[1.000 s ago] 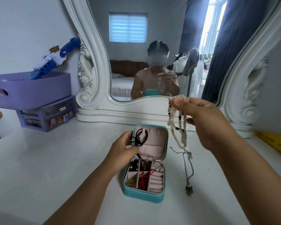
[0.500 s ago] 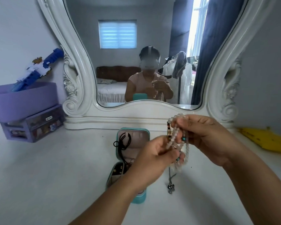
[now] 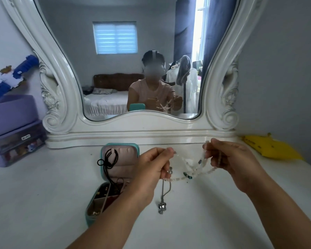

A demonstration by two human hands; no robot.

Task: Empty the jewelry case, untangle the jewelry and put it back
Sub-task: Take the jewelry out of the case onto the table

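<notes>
A string of pale beads with a few teal and dark ones [image 3: 190, 169] stretches between my two hands above the white table. My left hand [image 3: 151, 169] pinches one end and my right hand [image 3: 228, 159] grips the other. The teal jewelry case [image 3: 104, 194] stands open at lower left, partly hidden by my left forearm. A black cord [image 3: 108, 159] hangs on its pink lid and small pieces lie in its compartments. On the table under the beads lies a silver chain with a pendant [image 3: 162, 206].
The white carved mirror frame [image 3: 133, 130] runs along the back of the table [image 3: 34, 203]. A purple basket on small drawers [image 3: 16, 141] with a blue toy stands at the left. A yellow packet [image 3: 271, 146] lies at the right.
My left hand left the case and took hold of the beads. Both hands then pulled apart, spreading the bunched beads into a stretched strand, lower over the table.
</notes>
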